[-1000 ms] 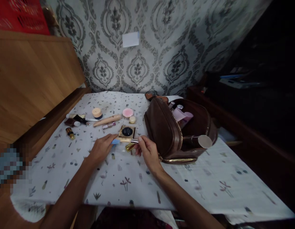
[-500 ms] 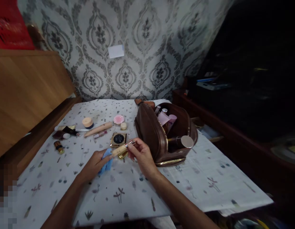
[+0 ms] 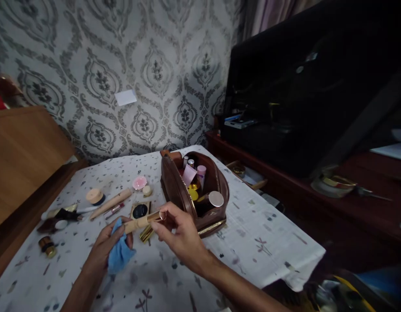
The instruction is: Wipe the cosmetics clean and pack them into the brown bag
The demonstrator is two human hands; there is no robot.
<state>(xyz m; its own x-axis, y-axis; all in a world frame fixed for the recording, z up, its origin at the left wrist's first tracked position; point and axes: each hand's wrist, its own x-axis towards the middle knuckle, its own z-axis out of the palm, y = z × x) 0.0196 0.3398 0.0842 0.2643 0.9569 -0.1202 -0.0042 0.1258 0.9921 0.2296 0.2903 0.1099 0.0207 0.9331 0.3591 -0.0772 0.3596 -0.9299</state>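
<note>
My left hand [image 3: 101, 248] is closed around a light blue cloth [image 3: 120, 257] and the lower end of a slim beige cosmetic tube [image 3: 137, 224]. At the other end, the fingers of my right hand [image 3: 184, 234] pinch the tube's shiny gold-toned cap. Just behind the tube lies a gold-edged compact [image 3: 140, 210] with a dark round centre. A small gold object [image 3: 146, 234] rests on the table beneath it. Right of these stands an unzipped brown leather bag [image 3: 177, 184] containing several cosmetics, among them a pink tube [image 3: 189, 175] and a silver-topped container [image 3: 216, 199].
On the patterned white tablecloth [image 3: 252, 229] lie a beige stick-shaped item [image 3: 111, 203], a jar [image 3: 95, 196], a pink round item [image 3: 140, 183] and a small brown bottle [image 3: 47, 246]. A wooden panel [image 3: 31, 151] borders the left; a dark cabinet with an open drawer [image 3: 252, 178] borders the right.
The view has swung right, so the table and bag appear farther left. Both hands still hold the tube, and more of the blue cloth hangs below my left hand.
</note>
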